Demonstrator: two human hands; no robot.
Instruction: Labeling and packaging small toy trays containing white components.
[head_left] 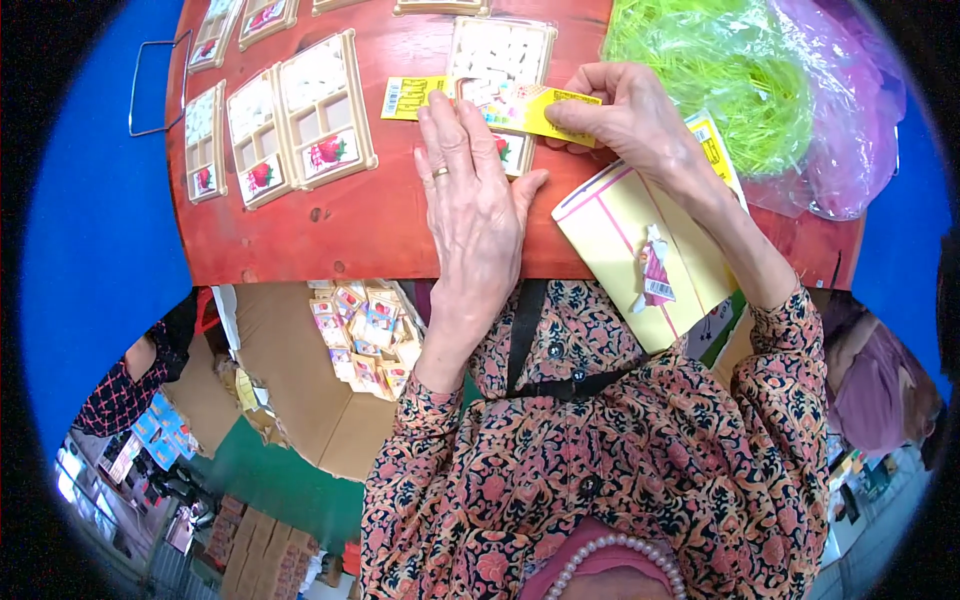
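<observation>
A yellow printed label strip [543, 110] lies across a beige compartment tray [551, 62] filled with small white pieces. My left hand [468, 195] rests flat on the strip, fingers stretched out, a ring on one finger. The strip's right end is pinched between thumb and fingers of my right hand [640, 118]. A strawberry picture shows in the tray's near compartment, partly behind my left hand. Beneath my right forearm is a pale yellow sheet or folder [605, 225], carrying a small twisted wrapper [655, 270]. More yellow labels [712, 148] show beside my right wrist.
Several similar trays [290, 130] with white pieces and strawberry pictures stand at the left on the red table [340, 235]. Clear bags with green strands [700, 85] and purplish film [845, 150] fill the right. Below, a cardboard box [285, 350] holds many small packs [365, 330]. Other people sit at both sides.
</observation>
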